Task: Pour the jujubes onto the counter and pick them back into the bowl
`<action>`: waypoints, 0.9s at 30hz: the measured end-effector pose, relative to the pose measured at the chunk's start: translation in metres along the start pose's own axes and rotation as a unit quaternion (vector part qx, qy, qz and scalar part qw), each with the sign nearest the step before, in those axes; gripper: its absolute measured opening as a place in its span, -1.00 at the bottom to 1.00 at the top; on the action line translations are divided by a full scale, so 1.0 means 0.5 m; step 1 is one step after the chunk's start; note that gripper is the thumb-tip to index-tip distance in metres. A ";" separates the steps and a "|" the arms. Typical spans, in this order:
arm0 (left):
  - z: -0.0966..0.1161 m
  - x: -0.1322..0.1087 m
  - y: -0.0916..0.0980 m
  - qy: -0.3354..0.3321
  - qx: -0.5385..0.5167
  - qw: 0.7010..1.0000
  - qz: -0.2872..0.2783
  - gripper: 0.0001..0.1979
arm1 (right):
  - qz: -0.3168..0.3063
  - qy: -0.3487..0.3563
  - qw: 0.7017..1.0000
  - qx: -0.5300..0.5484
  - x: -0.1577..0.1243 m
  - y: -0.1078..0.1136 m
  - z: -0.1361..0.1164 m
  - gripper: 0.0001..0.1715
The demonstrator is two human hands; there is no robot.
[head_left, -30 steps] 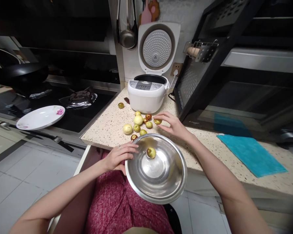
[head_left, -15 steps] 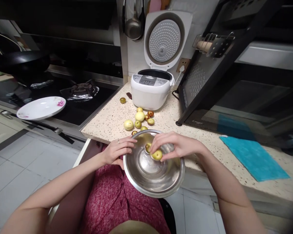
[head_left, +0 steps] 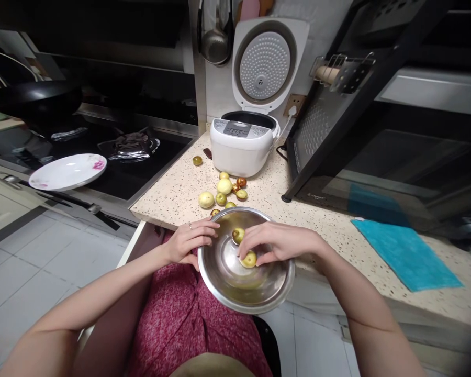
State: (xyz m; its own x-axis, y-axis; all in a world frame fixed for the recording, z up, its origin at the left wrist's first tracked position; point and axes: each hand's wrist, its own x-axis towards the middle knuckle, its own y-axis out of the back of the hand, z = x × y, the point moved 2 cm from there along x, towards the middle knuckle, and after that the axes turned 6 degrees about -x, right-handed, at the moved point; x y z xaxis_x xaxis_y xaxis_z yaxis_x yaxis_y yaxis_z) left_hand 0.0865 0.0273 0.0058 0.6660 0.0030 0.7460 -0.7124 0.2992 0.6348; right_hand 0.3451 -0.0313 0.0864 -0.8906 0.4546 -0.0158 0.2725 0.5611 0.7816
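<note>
My left hand (head_left: 189, 242) grips the left rim of a shiny steel bowl (head_left: 235, 293) held just below the counter edge, over my lap. Inside the bowl, my right hand (head_left: 277, 243) pinches a small yellow-green fruit (head_left: 249, 259) low near the bowl's bottom. A second fruit (head_left: 238, 235) lies in the bowl beside it. Several more small fruits (head_left: 222, 192), yellow-green and reddish-brown, lie in a cluster on the speckled counter (head_left: 180, 193) just behind the bowl.
A white rice cooker (head_left: 243, 144) with its lid up stands behind the fruits, one stray fruit (head_left: 197, 161) to its left. A black rack (head_left: 337, 120) is at right, a teal cloth (head_left: 406, 254) on the counter. A flowered plate (head_left: 67, 172) rests on the stove.
My right hand picked a fruit from the counter cluster, carried it over the bowl and lowered it inside. The left hand kept hold of the rim.
</note>
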 end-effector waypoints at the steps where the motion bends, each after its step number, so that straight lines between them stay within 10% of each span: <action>1: 0.000 0.000 -0.001 0.000 0.000 1.000 0.000 -0.43 | 0.002 -0.002 1.000 0.011 -0.002 0.005 0.000 -0.69; 5: 0.001 -0.001 -0.002 -0.004 0.006 1.000 0.006 -0.40 | 0.081 -0.014 0.995 0.052 -0.008 0.029 0.018 -0.74; 11: 0.002 0.000 -0.001 -0.007 0.010 1.000 0.003 -0.42 | 0.377 -0.083 0.913 -0.132 -0.021 0.055 0.110 -0.69; 27: 0.001 0.002 0.003 -0.019 0.028 0.999 -0.008 -0.46 | 0.290 -0.165 0.898 -0.286 0.005 0.023 0.185 -0.59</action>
State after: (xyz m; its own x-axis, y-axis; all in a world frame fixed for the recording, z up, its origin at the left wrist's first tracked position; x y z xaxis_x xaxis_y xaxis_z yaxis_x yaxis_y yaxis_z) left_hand 0.0861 0.0275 0.0076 0.6699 -0.0376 0.7415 -0.7133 0.2444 0.6568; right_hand 0.3796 0.0405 0.0375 -0.4768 0.7889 0.3876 0.3405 -0.2408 0.9089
